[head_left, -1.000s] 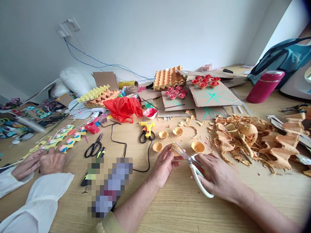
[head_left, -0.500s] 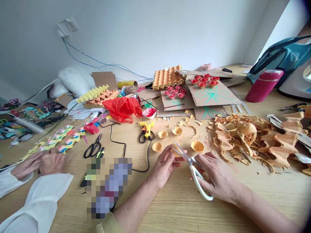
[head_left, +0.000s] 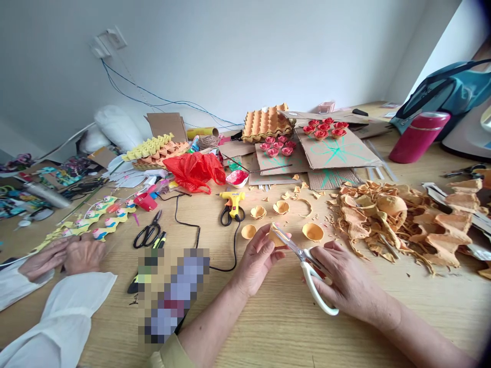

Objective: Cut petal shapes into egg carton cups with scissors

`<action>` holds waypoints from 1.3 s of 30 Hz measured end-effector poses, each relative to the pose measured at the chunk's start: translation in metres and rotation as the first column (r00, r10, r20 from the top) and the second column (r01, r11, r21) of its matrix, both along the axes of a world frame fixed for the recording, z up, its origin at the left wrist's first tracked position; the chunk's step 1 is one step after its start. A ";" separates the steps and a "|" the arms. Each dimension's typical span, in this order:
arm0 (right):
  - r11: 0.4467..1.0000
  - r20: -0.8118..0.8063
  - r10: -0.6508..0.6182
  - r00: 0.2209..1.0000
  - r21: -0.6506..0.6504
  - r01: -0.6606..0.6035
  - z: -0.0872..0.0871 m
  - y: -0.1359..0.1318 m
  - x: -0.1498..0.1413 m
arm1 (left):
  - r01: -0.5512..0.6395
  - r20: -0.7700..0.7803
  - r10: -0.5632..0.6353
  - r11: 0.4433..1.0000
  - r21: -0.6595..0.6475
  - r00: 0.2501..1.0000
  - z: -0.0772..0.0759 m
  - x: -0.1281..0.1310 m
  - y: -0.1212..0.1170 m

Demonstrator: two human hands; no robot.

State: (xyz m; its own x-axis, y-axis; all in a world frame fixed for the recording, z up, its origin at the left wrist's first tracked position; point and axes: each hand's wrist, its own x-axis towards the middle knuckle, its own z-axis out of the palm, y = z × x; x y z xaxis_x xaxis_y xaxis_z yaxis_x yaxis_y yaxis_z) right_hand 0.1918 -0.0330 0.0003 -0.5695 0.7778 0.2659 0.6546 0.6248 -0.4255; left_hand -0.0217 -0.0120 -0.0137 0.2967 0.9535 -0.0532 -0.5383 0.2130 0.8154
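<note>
My left hand [head_left: 256,259] pinches a small orange egg-carton cup [head_left: 275,236] between thumb and fingers, above the table. In my right hand [head_left: 341,276] are white-handled scissors [head_left: 312,286], their blades lying against the cup's edge. Just behind the hands stands a single cut cup [head_left: 313,232] on the table. To its left lie another cup [head_left: 249,232] and two petal-edged cups, one stacked [head_left: 258,212] and one beside it [head_left: 281,207]. Part of the held cup is hidden by my fingers and the blades.
Orange carton scraps [head_left: 372,214] are heaped at right. A yellow glue gun [head_left: 232,200] and black scissors [head_left: 148,232] lie left of centre. Red paper flowers [head_left: 320,132] sit on cardboard [head_left: 345,153] near a pink bottle [head_left: 418,138]. A co-worker's hands [head_left: 82,254] are at far left.
The scissor blades have closed somewhat along the cup's edge, and the cup has turned slightly in my left hand. The whole view has shifted a little.
</note>
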 end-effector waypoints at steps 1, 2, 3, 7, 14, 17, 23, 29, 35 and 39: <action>1.000 0.005 -0.001 1.000 -0.004 0.001 0.000 0.000 0.000 | -0.005 -0.005 0.005 1.000 0.000 1.000 0.001 0.000 0.000; 1.000 0.011 -0.004 1.000 -0.010 0.004 0.001 0.001 0.000 | -0.008 -0.014 0.008 1.000 -0.001 1.000 0.002 0.001 0.000; 1.000 0.017 -0.009 1.000 -0.016 0.010 0.001 0.001 0.000 | -0.009 -0.027 0.009 1.000 -0.003 1.000 0.002 0.001 0.000; 0.999 0.029 -0.030 0.999 -0.025 0.031 0.000 0.003 0.001 | -0.011 -0.077 0.011 1.000 -0.003 0.997 0.004 0.002 -0.001; 1.000 0.004 0.005 1.000 -0.019 -0.005 0.000 0.002 0.002 | 0.024 -0.080 -0.023 1.000 0.006 0.997 0.000 0.001 -0.001; 1.000 0.001 0.003 1.000 0.004 -0.003 0.001 0.000 0.002 | 0.016 -0.077 -0.012 0.999 0.041 0.997 -0.001 0.000 0.000; 1.000 -0.002 0.011 1.000 0.024 -0.010 0.001 0.001 0.003 | -0.022 -0.083 0.031 0.995 0.097 0.996 0.003 0.000 0.000; 1.000 0.019 -0.017 1.000 0.014 0.017 0.000 0.004 0.004 | -0.015 -0.138 0.036 0.989 0.145 0.990 0.004 -0.001 0.002; 0.998 0.032 -0.056 0.998 0.013 0.055 0.003 0.005 0.003 | -0.013 -0.279 0.085 0.968 0.252 0.957 -0.001 -0.004 0.005; 0.998 0.018 -0.063 0.998 0.023 0.063 0.003 0.005 0.003 | 0.009 -0.328 0.100 0.949 0.316 0.939 -0.003 -0.006 0.006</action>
